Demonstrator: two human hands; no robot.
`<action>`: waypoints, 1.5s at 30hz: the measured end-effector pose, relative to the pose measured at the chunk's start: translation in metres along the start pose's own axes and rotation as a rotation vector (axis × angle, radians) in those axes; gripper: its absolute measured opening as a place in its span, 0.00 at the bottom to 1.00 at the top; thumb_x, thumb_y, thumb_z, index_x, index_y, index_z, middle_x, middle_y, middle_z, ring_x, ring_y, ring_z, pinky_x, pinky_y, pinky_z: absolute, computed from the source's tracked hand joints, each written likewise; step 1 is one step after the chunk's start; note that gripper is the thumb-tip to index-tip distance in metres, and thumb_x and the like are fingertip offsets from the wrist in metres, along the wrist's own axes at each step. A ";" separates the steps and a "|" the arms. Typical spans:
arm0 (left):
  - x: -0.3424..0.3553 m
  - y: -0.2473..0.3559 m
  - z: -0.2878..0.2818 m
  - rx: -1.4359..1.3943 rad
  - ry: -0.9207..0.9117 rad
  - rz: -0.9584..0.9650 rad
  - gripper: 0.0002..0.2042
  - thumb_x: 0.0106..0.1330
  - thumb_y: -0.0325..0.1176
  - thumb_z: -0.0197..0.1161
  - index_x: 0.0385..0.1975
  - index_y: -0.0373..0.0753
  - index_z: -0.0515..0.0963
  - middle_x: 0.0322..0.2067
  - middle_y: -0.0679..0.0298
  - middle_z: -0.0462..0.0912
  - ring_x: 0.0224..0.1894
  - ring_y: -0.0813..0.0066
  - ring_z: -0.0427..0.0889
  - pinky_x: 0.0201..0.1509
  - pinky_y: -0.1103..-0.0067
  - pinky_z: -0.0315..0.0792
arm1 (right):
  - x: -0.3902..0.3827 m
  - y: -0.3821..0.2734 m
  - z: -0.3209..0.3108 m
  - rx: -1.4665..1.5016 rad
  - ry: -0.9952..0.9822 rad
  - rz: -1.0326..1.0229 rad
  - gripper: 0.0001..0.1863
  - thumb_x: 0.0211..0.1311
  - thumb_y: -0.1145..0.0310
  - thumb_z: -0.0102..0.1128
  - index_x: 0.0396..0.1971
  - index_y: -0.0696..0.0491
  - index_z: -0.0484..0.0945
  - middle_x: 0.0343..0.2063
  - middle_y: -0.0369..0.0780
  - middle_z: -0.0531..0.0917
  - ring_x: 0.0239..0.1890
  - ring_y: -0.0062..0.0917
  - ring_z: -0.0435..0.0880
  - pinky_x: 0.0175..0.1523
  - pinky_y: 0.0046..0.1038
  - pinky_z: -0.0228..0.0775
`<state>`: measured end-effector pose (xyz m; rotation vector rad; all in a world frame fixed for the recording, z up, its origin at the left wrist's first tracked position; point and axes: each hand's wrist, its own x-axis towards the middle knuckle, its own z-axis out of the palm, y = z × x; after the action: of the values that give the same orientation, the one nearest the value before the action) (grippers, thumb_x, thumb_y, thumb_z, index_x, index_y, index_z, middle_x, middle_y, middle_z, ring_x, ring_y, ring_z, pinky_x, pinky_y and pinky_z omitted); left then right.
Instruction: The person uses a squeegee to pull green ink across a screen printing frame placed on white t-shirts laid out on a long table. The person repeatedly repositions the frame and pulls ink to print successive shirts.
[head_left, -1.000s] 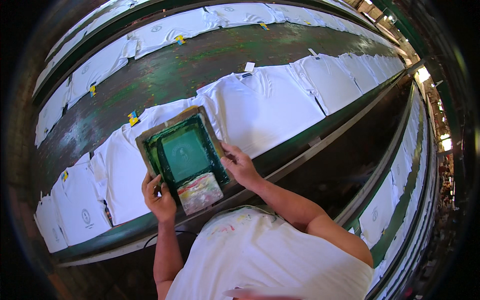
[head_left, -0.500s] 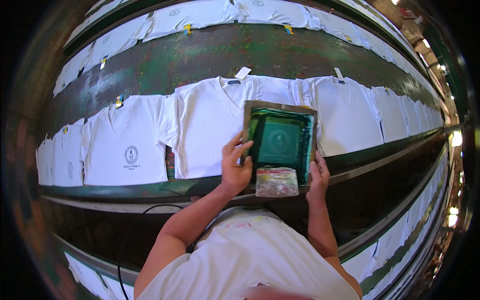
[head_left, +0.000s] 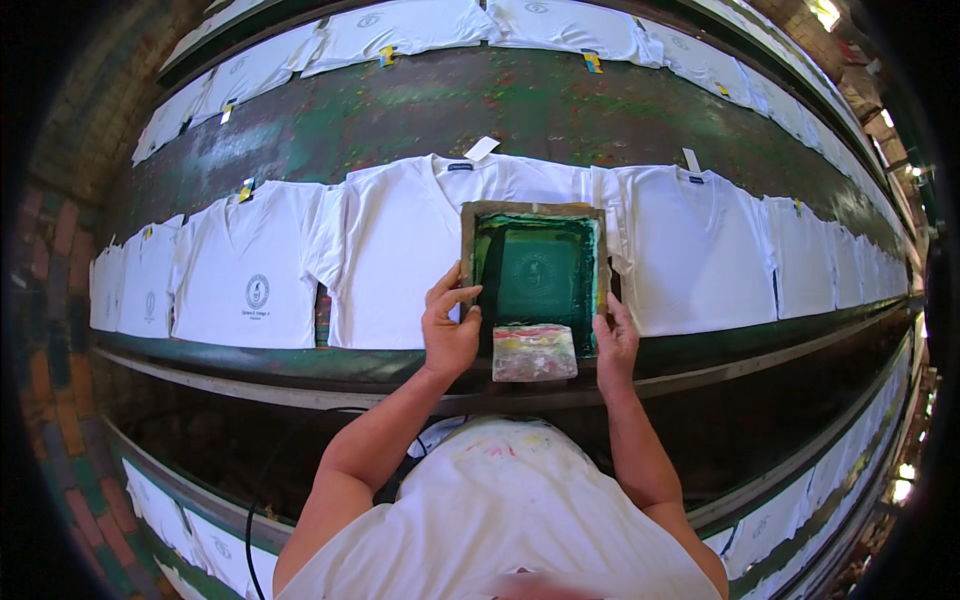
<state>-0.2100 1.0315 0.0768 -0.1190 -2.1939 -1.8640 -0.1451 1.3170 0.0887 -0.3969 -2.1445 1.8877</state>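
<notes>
Between my two hands is a wooden-framed printing screen [head_left: 545,265] with green mesh and a round emblem in it. My left hand [head_left: 450,325] grips the frame's left side, fingers wrapped over the edge. On the right side of the frame, my right hand [head_left: 616,345] is closed in the same way. A paint-smeared squeegee [head_left: 535,355] rests inside the screen at its near end. The screen covers the right part of a white V-neck T-shirt [head_left: 390,240], whose white tag [head_left: 483,148] sticks up at the collar.
To the left lies a white T-shirt with a dark round print [head_left: 257,290]. Another white T-shirt [head_left: 695,260] lies to the right, with more along the row. Paint-spotted green table [head_left: 430,110] runs behind. A black cable [head_left: 250,535] hangs at lower left.
Both hands and the screen have shifted slightly left over the shirt. The squeegee has come along in the screen. The whole view has also turned a little.
</notes>
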 end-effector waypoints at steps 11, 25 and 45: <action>-0.007 -0.021 -0.002 -0.166 0.009 -0.097 0.17 0.65 0.12 0.68 0.49 0.38 0.90 0.78 0.50 0.75 0.77 0.60 0.77 0.76 0.70 0.74 | 0.006 0.005 0.003 -0.226 -0.028 -0.124 0.32 0.76 0.68 0.69 0.74 0.66 0.76 0.65 0.52 0.84 0.69 0.38 0.82 0.77 0.38 0.70; -0.010 -0.029 -0.005 -0.212 0.009 -0.104 0.15 0.66 0.11 0.68 0.48 0.38 0.86 0.80 0.49 0.74 0.73 0.68 0.80 0.70 0.76 0.74 | 0.008 0.017 -0.003 -0.426 -0.070 -0.152 0.28 0.79 0.77 0.54 0.76 0.60 0.76 0.68 0.53 0.83 0.71 0.42 0.81 0.78 0.38 0.69; -0.005 -0.028 -0.011 -0.241 -0.006 -0.124 0.11 0.66 0.11 0.68 0.42 0.34 0.86 0.80 0.44 0.74 0.72 0.69 0.81 0.69 0.76 0.75 | 0.012 0.003 -0.005 -0.434 -0.121 -0.128 0.28 0.77 0.77 0.56 0.75 0.58 0.77 0.68 0.53 0.84 0.71 0.50 0.79 0.78 0.44 0.67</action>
<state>-0.2104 1.0163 0.0500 -0.0339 -2.0135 -2.1937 -0.1543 1.3259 0.0864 -0.2221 -2.5929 1.4039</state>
